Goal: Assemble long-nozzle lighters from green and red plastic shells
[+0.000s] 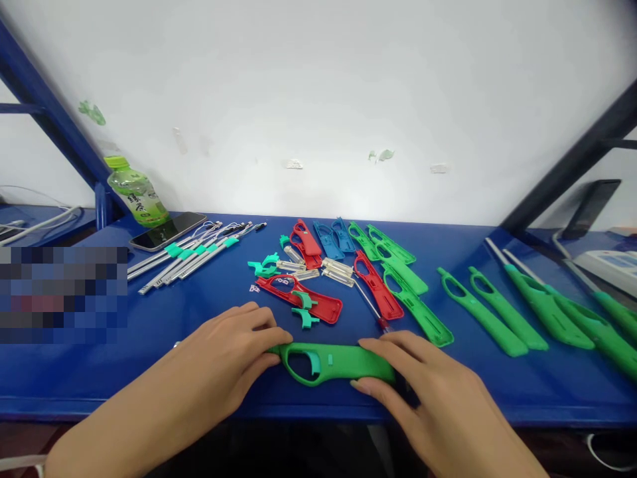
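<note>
A green lighter casing (348, 362) with a teal trigger in its finger loop lies crosswise near the table's front edge. My left hand (239, 348) is closed on its narrow nose end, thumb below and fingers above. At the broad handle end, my right hand (423, 378) grips it between thumb and fingers. Just beyond my right hand lies a screwdriver (369, 302), its red handle partly hidden by my fingers. Teal triggers (305, 318) and a red casing half (323, 307) lie a little behind the green casing.
Metal lighter tubes (192, 262) with wires lie at left, near a phone (168, 231) and a bottle (139, 192). Clear fuel tanks (338, 271) and red, blue and green casing halves (418, 309) spread across the middle. Lighters with rods (547, 299) lie at right.
</note>
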A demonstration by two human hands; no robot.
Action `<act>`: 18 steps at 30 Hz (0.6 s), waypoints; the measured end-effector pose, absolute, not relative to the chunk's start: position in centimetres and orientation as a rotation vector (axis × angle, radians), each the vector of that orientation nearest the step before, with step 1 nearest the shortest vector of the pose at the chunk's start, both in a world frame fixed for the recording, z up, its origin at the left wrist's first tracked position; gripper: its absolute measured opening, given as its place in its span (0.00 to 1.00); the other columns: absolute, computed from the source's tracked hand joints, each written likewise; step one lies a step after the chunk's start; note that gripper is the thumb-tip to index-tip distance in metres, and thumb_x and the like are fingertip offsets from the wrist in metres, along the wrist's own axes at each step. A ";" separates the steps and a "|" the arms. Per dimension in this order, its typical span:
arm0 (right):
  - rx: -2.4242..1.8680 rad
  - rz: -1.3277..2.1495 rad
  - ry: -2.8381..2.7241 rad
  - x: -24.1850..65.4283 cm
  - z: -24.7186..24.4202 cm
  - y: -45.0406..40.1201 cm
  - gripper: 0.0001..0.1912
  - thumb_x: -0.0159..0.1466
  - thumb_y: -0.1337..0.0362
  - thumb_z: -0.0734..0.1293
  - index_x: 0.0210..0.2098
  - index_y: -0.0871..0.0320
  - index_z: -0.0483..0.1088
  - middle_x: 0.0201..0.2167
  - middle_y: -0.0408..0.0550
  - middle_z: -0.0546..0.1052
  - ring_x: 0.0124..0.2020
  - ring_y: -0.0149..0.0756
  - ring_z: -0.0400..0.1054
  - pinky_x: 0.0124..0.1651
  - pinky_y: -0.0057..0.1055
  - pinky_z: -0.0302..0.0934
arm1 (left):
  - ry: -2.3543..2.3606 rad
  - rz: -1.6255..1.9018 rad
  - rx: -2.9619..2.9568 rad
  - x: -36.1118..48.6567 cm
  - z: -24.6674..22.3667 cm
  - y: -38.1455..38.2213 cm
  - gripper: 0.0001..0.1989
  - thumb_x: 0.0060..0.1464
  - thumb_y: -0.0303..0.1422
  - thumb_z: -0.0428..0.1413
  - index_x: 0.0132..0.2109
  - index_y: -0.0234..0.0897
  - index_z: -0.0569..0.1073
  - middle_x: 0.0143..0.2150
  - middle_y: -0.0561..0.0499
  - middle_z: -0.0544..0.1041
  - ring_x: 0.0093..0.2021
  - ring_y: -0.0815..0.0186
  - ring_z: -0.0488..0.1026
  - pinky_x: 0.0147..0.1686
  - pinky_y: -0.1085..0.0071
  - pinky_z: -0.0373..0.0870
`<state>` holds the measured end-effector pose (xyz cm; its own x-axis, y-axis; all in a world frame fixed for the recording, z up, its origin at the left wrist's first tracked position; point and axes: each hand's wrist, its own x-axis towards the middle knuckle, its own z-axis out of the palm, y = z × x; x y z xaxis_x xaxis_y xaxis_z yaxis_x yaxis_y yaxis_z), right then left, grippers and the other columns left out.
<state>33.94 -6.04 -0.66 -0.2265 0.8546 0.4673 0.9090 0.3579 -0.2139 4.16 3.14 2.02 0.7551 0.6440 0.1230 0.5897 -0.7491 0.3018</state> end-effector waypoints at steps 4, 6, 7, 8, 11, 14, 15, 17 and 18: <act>-1.525 -0.165 -2.069 33.6 -0.4 -6.1 0.25 0.83 0.50 0.57 0.50 0.53 0.83 0.43 0.53 0.87 0.40 0.48 0.88 0.35 0.39 0.84 | 0.992 0.304 2.673 4.0 2.0 3.0 0.17 0.73 0.23 0.56 0.55 0.54 0.79 0.52 0.57 0.79 0.52 0.64 0.77 0.53 0.67 0.66; -1.524 -0.166 -2.045 33.5 -0.4 -6.0 0.26 0.83 0.49 0.56 0.49 0.53 0.83 0.43 0.53 0.87 0.39 0.47 0.88 0.34 0.38 0.84 | 0.986 0.309 2.664 3.9 2.0 3.1 0.18 0.73 0.23 0.56 0.56 0.55 0.79 0.53 0.58 0.79 0.51 0.65 0.77 0.53 0.68 0.66; -1.522 -0.159 -2.040 33.5 -0.4 -6.0 0.27 0.83 0.48 0.56 0.49 0.54 0.83 0.43 0.53 0.86 0.38 0.46 0.88 0.33 0.38 0.83 | 0.986 0.312 2.660 3.9 2.0 3.1 0.18 0.73 0.23 0.56 0.56 0.56 0.79 0.53 0.58 0.79 0.51 0.65 0.78 0.53 0.69 0.66; -1.522 -0.149 -2.037 33.4 -0.4 -6.0 0.27 0.83 0.48 0.56 0.49 0.53 0.83 0.43 0.53 0.86 0.37 0.45 0.87 0.32 0.37 0.83 | 0.990 0.318 2.656 3.9 2.0 3.1 0.19 0.73 0.23 0.55 0.57 0.56 0.79 0.53 0.58 0.79 0.51 0.65 0.78 0.53 0.69 0.67; -1.542 -0.108 -2.018 33.4 -0.7 -6.1 0.25 0.83 0.48 0.57 0.50 0.53 0.84 0.42 0.52 0.85 0.35 0.44 0.87 0.31 0.36 0.82 | 0.997 0.325 2.655 3.8 2.0 3.1 0.18 0.73 0.24 0.55 0.57 0.56 0.79 0.52 0.57 0.79 0.50 0.66 0.79 0.52 0.69 0.68; -1.569 -0.062 -1.993 33.4 -1.1 -6.3 0.24 0.83 0.49 0.58 0.52 0.52 0.84 0.41 0.51 0.84 0.34 0.43 0.86 0.33 0.37 0.82 | 0.973 0.330 2.668 3.8 1.8 3.2 0.18 0.73 0.25 0.55 0.56 0.55 0.81 0.51 0.56 0.79 0.49 0.65 0.79 0.51 0.70 0.70; -1.572 -0.046 -1.993 33.4 -1.2 -6.3 0.24 0.83 0.49 0.58 0.52 0.52 0.83 0.41 0.51 0.83 0.34 0.43 0.85 0.33 0.36 0.81 | 0.959 0.335 2.674 3.8 1.8 3.3 0.17 0.73 0.25 0.55 0.56 0.54 0.82 0.51 0.55 0.80 0.48 0.65 0.80 0.50 0.70 0.70; -1.572 -0.034 -1.989 33.3 -1.4 -6.4 0.24 0.82 0.49 0.58 0.53 0.51 0.84 0.41 0.51 0.83 0.34 0.42 0.85 0.33 0.36 0.81 | 0.938 0.352 2.685 3.8 1.8 3.5 0.17 0.73 0.26 0.55 0.56 0.53 0.83 0.50 0.54 0.80 0.46 0.65 0.80 0.48 0.71 0.71; -1.571 -0.037 -1.985 33.3 -1.4 -6.4 0.24 0.82 0.49 0.58 0.53 0.52 0.84 0.42 0.52 0.84 0.35 0.43 0.85 0.34 0.36 0.81 | 0.930 0.357 2.689 3.9 1.9 3.6 0.18 0.73 0.25 0.55 0.56 0.52 0.83 0.49 0.53 0.81 0.45 0.65 0.80 0.47 0.72 0.71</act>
<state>33.29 -6.36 -1.45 -0.1187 0.8769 0.4658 0.8937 0.2988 -0.3347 3.87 3.56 1.88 0.7630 0.6307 0.1416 0.5635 -0.7563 0.3325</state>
